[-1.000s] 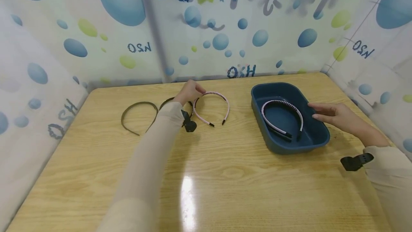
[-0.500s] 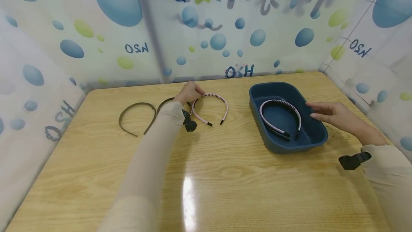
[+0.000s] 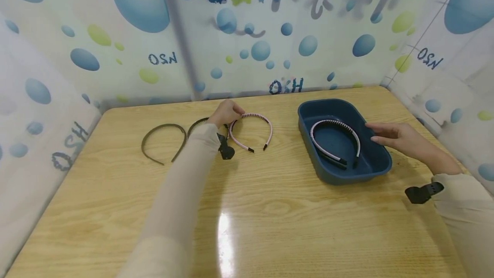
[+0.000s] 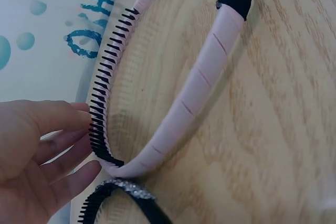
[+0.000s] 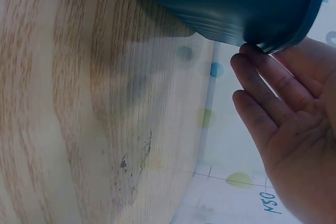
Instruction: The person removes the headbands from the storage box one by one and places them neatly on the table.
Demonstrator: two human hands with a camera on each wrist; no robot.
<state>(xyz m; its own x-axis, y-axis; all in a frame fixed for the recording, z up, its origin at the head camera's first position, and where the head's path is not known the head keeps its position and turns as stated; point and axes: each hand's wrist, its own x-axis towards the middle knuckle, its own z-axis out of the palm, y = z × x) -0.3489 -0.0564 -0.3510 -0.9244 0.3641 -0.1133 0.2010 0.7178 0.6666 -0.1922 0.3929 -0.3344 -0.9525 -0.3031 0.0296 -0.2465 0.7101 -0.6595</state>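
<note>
My left hand (image 3: 225, 113) pinches the toothed outer edge of a pink-wrapped headband (image 4: 199, 77) lying on the table. Next to it, a black headband (image 4: 144, 203) with a glittery patch is partly hidden behind my left forearm. Another thin dark headband (image 3: 164, 125) lies further left. On the right, my right hand (image 3: 405, 140) touches the rim of a blue plastic basin (image 5: 220, 3); its fingers look mostly straight in the right wrist view, and the thumb is not clear there. Inside the basin lies a pale pink headband (image 3: 335, 122), with dark band ends showing beneath it.
The wooden table (image 3: 278, 226) reaches back to a white wall covering (image 3: 239, 67) with blue and green dots. More of this covering stands along the left and right sides. Both sleeves (image 3: 170, 209) stretch over the table.
The head view has shifted slightly. Both hands, the headbands and the basin keep the same places relative to each other.
</note>
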